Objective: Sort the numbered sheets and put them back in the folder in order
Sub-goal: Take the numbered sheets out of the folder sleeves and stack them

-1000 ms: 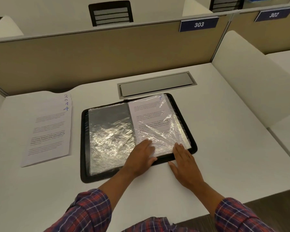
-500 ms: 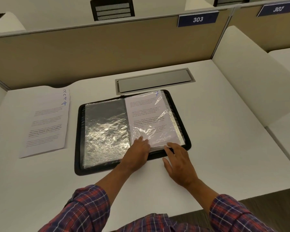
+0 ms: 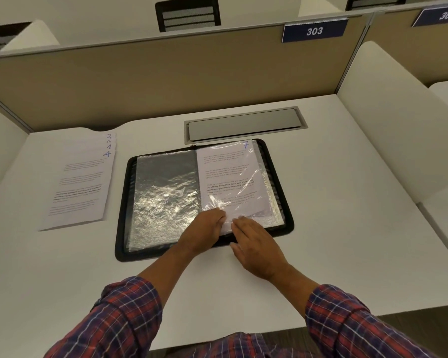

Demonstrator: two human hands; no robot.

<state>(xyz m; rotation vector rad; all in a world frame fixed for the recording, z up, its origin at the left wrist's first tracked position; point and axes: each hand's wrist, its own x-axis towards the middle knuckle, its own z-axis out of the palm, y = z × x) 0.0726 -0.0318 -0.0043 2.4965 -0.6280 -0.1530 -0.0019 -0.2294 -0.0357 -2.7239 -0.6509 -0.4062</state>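
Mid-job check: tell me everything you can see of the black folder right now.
The black folder lies open and flat on the white table, with what looks like a zip round its rim. Crinkled clear plastic sleeves fill it: the left page looks empty and dark, the right holds a printed sheet marked 7. The left hand and right hand both rest on the right page's near edge.

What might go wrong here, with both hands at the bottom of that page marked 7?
1. The sheet marked 7 sits in a crinkled plastic sleeve. With the left hand and right hand both at its lower edge, the paper may crease or snag.
2. The loose stack beside the folder has 4 on top and 1 beneath it, so it looks unsorted. Sheets might get filed out of order.
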